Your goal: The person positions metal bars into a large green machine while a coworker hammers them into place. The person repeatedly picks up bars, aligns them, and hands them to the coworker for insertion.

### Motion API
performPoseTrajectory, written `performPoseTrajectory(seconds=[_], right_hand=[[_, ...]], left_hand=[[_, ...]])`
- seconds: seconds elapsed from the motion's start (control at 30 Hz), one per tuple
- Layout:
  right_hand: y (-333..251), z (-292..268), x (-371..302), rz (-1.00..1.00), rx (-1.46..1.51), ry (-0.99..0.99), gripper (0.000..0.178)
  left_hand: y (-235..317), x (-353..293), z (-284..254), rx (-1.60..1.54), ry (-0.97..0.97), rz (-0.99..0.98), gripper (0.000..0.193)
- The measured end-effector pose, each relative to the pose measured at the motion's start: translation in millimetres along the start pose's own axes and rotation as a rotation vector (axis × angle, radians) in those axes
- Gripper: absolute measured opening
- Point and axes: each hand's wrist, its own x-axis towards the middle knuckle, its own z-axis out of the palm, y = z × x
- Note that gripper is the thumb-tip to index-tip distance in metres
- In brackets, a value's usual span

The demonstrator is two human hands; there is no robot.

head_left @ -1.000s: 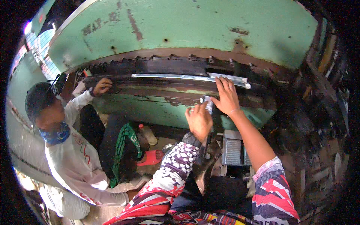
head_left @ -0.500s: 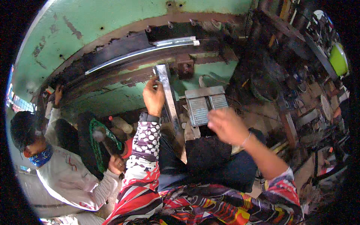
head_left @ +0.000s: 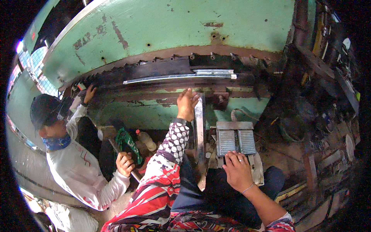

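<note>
A co-worker crouches at far left, gripping a hammer. The left hand closes around an upright metal strip below the green press. The right hand rests open, empty, beside the foot pedal. Feeding the strip upward probably comes next.

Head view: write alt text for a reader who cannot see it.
A person's left hand grips a long shiny metal strip upright before a big green press, while the right hand rests by a grey double foot pedal. A co-worker sits left.

shiny metal strip, ribbed metal pedal
</note>
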Motion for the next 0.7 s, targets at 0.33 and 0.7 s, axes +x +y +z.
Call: performPoseTrajectory(seconds=[0.33,0.7], right_hand=[[-27.3,18.4,-36.7,0.043,-0.054,-0.009,0.042],[-39.5,51.7,-37.2,0.065,0.007,0.028,0.044]], left_hand=[[21.0,27.1,5.3,-0.171,-0.011,0.069,0.059],[17.9,33.3,-9.1,-0.315,0.062,0.01,0.024]])
